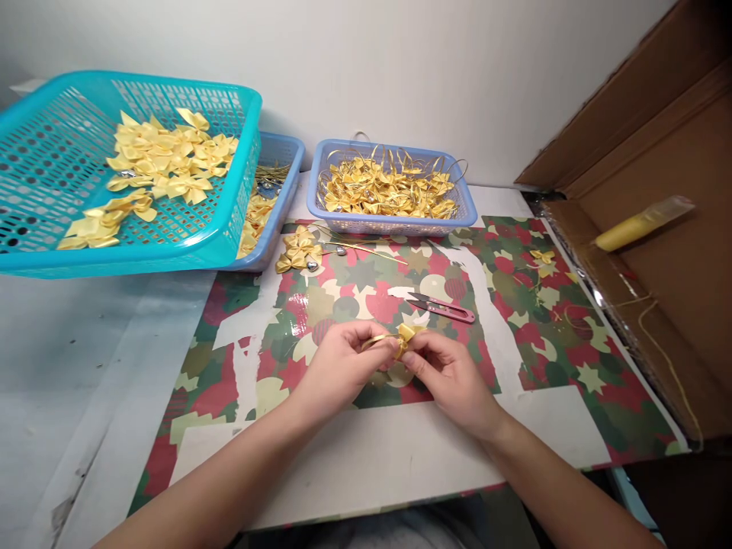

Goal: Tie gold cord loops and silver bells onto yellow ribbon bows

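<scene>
Both hands meet over the middle of the patterned mat. A small yellow ribbon bow is pinched between them. My left hand has its thumb and fingers closed on the bow's left side, where a loop of gold cord shows. On the bow's right side, my right hand grips with thumb and fingertips. The fingers hide part of the bow. Just beyond them lie pink-handled thread snips. Farther back on the mat are loose yellow bows with silver bells and gold cords.
A turquoise basket of yellow bows stands at left, overlapping a blue basket. Another blue basket, at the back, holds bows with gold loops. Cardboard borders the right, with a yellow tube sticking out.
</scene>
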Tool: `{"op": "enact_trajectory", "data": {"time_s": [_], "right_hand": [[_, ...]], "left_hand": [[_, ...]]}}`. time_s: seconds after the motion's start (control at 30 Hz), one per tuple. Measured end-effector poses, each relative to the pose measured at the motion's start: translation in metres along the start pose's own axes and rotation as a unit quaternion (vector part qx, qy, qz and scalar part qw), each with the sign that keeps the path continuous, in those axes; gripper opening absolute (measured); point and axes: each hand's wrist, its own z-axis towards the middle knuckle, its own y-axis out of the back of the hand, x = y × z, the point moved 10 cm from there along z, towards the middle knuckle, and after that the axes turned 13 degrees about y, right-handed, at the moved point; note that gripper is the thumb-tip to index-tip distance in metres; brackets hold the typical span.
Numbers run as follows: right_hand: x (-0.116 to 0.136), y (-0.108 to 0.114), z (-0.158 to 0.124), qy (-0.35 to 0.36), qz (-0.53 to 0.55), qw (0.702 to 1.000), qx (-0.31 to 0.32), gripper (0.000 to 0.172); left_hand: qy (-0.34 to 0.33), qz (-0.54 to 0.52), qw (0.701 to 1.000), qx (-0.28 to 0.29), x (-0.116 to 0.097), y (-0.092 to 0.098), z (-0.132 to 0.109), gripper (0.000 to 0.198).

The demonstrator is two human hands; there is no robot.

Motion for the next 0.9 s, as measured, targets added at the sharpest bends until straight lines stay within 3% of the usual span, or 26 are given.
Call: {"op": "enact_trajectory", "data": {"time_s": [0.37,0.6,0.9], "right_hand": [[-0.0011,0.0015,0.0002,0.003,-0.003,1.0,-0.009,0.02],[-0.0043,0.0036,0.0007,-0.013,0.006,0.999,-0.03,0.021],[-0.0049,0.0037,-0.0007,-0.009,-0.003,1.0,-0.024,0.019]], "left_hand": [[0.011,0.012,1.0,-0.007,-0.0038,-0.0029,-0.0037,0.023],[0.003,-0.067,0.998,0.003,0.0029,0.0,0.0014,0.017],[-0.006,-0.019,1.0,0.003,-0.0037,-0.0037,-0.0052,0.021]]}}
